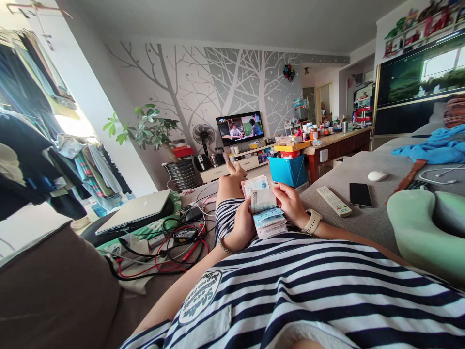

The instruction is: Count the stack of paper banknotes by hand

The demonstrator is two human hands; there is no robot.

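In the head view, a stack of banknotes (271, 229) rests over my lap, with pinkish and bluish notes fanned upward. My left hand (242, 220) is closed around the left side of the stack. On the other side, my right hand (290, 203) pinches the edge of a greyish banknote (263, 199) that stands up across the middle. A pale watch (312, 222) is on my right wrist. The lower part of my left fingers is hidden by the notes.
A remote control (334, 201), a dark phone (361, 194) and a white mouse (377, 175) lie on the sofa to my right, near a green neck pillow (414, 228). Tangled cables (181, 242) and a laptop (134, 211) lie to my left. A blue box (287, 170) stands ahead.
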